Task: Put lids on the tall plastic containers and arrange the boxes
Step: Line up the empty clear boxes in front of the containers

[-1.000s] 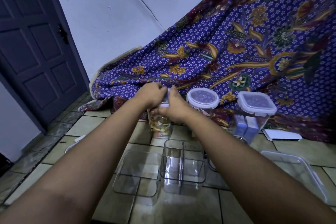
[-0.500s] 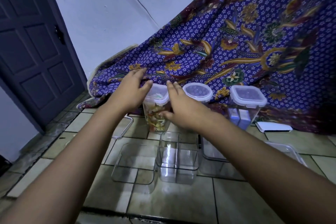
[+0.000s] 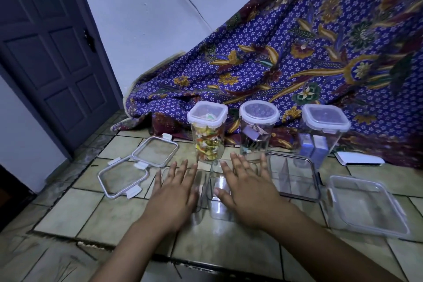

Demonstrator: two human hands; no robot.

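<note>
Three tall clear containers stand in a row before the cloth, each with a white-rimmed lid on: the left one [image 3: 207, 135] holds colourful bits, the round middle one [image 3: 258, 131] small items, the right one [image 3: 324, 131] two blue boxes. Low clear boxes lie in front of them: one [image 3: 201, 192] under my left hand, one [image 3: 218, 201] under my right hand, a divided one [image 3: 294, 177] further right. My left hand [image 3: 175, 194] and my right hand [image 3: 248, 192] hover palm down with fingers spread, holding nothing.
Two loose flat lids [image 3: 139, 166] lie on the tiles at the left. A large lid or shallow box [image 3: 366, 205] lies at the right, with a white flat device [image 3: 359, 158] behind it. A patterned cloth [image 3: 297, 64] drapes behind; a dark door [image 3: 50, 52] stands at the left.
Both hands have let go of the left tall container's lid and drawn back toward me, down over the low boxes. The lid now sits on that container.
</note>
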